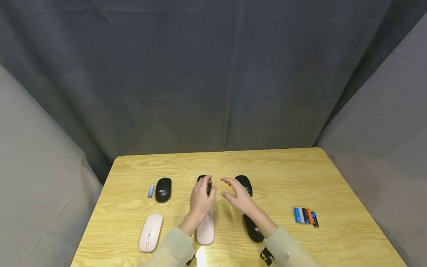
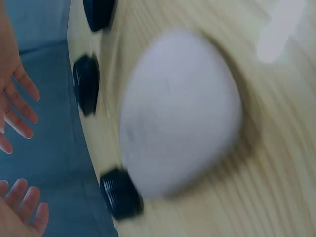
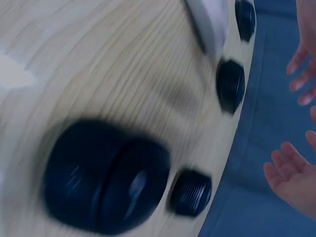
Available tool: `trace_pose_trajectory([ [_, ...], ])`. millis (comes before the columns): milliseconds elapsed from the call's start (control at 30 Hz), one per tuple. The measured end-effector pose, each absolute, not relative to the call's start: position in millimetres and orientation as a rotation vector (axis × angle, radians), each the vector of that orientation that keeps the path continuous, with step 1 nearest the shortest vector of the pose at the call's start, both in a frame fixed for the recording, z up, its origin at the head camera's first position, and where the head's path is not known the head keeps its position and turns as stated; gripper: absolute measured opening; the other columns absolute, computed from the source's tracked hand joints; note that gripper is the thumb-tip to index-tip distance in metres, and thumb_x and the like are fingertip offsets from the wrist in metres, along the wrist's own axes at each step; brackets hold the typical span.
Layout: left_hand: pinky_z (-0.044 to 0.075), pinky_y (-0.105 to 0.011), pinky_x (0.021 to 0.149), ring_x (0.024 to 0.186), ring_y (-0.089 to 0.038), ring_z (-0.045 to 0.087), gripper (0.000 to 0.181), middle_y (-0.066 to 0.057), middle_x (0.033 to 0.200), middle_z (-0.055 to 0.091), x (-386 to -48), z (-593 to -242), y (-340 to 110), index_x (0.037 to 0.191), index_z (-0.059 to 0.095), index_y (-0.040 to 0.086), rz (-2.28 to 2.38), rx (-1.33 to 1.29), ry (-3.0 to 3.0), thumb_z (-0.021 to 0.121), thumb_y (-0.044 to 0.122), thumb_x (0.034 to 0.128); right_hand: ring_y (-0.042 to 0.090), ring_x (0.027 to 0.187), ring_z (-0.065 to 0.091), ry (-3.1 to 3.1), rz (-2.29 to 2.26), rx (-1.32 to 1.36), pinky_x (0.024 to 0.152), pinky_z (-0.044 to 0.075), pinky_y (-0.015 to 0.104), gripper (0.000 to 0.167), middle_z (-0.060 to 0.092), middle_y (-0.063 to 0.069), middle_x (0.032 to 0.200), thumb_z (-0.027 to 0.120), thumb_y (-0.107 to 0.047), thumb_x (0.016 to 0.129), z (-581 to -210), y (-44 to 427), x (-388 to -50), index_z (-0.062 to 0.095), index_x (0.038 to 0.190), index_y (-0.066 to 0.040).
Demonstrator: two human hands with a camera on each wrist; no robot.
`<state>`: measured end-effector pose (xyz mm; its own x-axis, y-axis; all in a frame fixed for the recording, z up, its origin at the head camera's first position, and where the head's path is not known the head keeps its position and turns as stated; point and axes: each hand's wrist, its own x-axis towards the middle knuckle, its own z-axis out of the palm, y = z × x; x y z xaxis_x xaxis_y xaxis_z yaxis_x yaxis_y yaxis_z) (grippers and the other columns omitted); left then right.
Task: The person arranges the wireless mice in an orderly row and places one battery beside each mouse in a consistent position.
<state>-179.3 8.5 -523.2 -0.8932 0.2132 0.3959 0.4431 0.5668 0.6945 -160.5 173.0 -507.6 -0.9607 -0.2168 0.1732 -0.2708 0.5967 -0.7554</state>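
Note:
Both hands are raised over the middle of the table, palms facing each other, fingers loosely extended and holding nothing. My left hand (image 1: 200, 198) overlaps the middle black mouse (image 1: 209, 188), with a pale pink mouse (image 1: 205, 229) below its wrist. Left of the right-hand black mouse (image 1: 244, 182) is my right hand (image 1: 241, 199); another black mouse (image 1: 253, 229) lies under that forearm. A pink mouse (image 2: 182, 113) fills the left wrist view, with the left hand (image 2: 22, 212) at its lower left. In the right wrist view, the right hand (image 3: 291, 170) shows beyond a black mouse (image 3: 103, 177).
On the table (image 1: 273, 167), a black mouse (image 1: 163, 190) has a light blue battery (image 1: 151, 191) beside it, and a pink mouse (image 1: 151, 233) lies nearer. Several batteries (image 1: 306, 216) form a row at right. A small black-and-yellow item (image 1: 267, 256) lies near the right sleeve.

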Motion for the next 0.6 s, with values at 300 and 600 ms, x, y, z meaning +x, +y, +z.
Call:
trace_pose_trajectory([
  [300,0.047,-0.036,0.083,0.099,-0.021,0.056,0.036,-0.007,0.109,0.059,-160,-522,76,0.122,0.051,0.007,-1.27,-0.643,-2.539,0.051,0.021,0.0893,0.038,0.111,0.048,-2.679,1.174,0.163,0.09,0.041,0.052,0.045,0.05,0.02,0.124,0.062,-0.007,0.086,-515,241,-142,0.048,0.128,-0.003],
  [600,0.047,-0.027,0.08,0.101,-0.019,0.053,0.036,-0.005,0.112,0.054,-137,-522,134,0.127,0.047,0.01,-1.558,-0.787,-2.602,0.044,0.022,0.0928,0.043,0.112,0.043,-2.669,1.195,-0.089,0.087,0.039,0.057,0.044,0.045,0.026,0.125,0.056,-0.009,0.09,-522,286,-116,0.043,0.131,0.0],
])
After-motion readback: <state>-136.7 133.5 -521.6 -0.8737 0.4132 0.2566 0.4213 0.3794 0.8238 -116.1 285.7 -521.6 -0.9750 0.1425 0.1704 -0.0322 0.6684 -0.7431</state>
